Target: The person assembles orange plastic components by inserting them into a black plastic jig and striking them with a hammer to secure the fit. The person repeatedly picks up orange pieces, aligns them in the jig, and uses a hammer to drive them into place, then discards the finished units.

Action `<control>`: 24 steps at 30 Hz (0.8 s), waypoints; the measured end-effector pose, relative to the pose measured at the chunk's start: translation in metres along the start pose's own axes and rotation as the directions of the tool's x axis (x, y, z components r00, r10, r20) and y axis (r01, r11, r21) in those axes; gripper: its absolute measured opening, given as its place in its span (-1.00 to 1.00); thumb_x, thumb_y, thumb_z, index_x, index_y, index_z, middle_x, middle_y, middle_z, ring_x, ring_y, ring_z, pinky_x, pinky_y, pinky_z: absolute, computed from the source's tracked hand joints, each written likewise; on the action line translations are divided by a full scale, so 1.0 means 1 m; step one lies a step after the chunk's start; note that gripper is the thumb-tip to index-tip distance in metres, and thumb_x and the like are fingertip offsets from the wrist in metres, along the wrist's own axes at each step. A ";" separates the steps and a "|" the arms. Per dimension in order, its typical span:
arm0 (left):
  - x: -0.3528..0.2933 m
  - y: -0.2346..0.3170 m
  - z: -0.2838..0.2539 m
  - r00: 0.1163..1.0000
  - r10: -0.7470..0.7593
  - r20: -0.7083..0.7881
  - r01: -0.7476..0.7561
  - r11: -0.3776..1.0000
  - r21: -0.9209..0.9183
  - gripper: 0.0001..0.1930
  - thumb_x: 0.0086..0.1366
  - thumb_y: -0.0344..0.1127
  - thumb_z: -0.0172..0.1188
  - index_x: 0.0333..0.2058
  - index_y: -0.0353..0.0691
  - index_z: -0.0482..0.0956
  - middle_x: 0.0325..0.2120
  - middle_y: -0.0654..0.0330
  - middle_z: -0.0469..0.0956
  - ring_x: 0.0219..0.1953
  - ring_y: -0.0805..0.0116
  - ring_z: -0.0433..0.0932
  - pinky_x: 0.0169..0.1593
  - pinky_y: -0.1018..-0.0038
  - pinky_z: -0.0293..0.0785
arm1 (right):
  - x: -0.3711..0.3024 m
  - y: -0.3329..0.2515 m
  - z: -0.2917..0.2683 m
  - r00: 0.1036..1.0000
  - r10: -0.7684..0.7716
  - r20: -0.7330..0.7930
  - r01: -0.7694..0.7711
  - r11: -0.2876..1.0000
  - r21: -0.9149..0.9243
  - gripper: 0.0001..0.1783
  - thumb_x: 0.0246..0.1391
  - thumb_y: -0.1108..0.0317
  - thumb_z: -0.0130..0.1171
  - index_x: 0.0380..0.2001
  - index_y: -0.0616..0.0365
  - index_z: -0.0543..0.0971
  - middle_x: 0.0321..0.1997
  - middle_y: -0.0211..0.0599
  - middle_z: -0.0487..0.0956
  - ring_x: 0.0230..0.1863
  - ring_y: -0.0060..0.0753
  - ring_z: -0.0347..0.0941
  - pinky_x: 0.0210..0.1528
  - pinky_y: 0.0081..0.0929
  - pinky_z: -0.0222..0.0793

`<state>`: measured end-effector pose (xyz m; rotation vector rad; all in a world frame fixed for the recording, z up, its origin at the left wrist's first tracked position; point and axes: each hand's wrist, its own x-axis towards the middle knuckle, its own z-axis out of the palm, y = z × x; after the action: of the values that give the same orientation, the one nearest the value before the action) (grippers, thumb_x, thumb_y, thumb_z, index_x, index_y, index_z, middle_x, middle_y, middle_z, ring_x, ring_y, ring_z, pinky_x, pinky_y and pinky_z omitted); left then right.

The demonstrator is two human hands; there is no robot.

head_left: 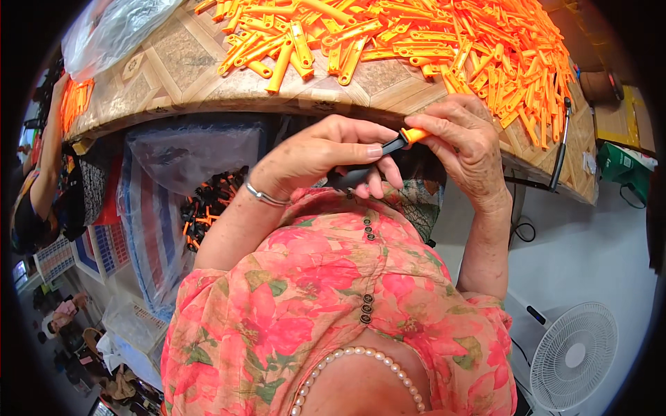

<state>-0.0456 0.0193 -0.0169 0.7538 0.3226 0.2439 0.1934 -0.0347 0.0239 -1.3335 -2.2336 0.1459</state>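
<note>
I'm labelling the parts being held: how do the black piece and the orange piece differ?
The black piece is dark; the orange piece is bright. The black piece lies in the left grip; the orange piece is pinched in the right grip. Both are held, and their ends appear to meet.

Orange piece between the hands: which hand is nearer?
Right: the right hand pinches the orange piece; the left hand is to its left, holding the black part.

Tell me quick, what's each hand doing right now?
Left hand: closed, holding a black piece.
Right hand: closed, pinching an orange piece at the black piece's end.
</note>
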 end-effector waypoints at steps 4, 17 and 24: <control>0.004 -0.018 0.011 0.965 0.100 -0.241 -0.093 0.995 0.039 -0.52 0.38 -0.32 0.04 0.19 -0.43 0.24 -0.28 -0.05 0.60 -0.35 0.41 0.62 -0.23 0.56 0.58 | -0.012 0.012 -0.016 0.935 0.177 -0.309 -0.241 0.953 -0.183 -0.55 -0.09 0.43 0.29 -0.03 -0.01 0.58 -0.02 -0.30 0.53 0.06 -0.21 0.39 0.16 -0.31 0.24; 0.015 -0.020 0.023 0.879 0.205 -0.432 -0.106 0.965 0.241 -0.65 0.37 -0.41 -0.03 0.09 -0.42 0.36 -0.43 0.11 0.62 -0.41 0.48 0.59 -0.30 0.61 0.54 | -0.160 0.168 -0.091 0.523 0.736 -0.429 -0.840 0.364 -0.402 -0.47 0.09 0.25 0.07 0.18 0.00 0.40 -0.03 0.04 0.52 -0.03 0.04 0.47 0.05 -0.15 0.33; 0.017 -0.020 0.033 0.858 0.208 -0.470 -0.104 0.966 0.237 -0.70 0.38 -0.43 -0.09 0.03 -0.41 0.40 -0.47 0.13 0.60 -0.43 0.45 0.60 -0.30 0.60 0.55 | -0.122 0.108 -0.070 0.593 0.554 -0.584 -0.682 0.731 0.001 -0.47 0.19 0.35 0.01 0.24 0.19 0.31 0.13 0.02 0.48 0.07 -0.10 0.46 0.06 -0.29 0.32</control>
<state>-0.0154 -0.0095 -0.0117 0.9185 0.7835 0.5698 0.3584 -0.0945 -0.0010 -1.9524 -1.2417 -0.2367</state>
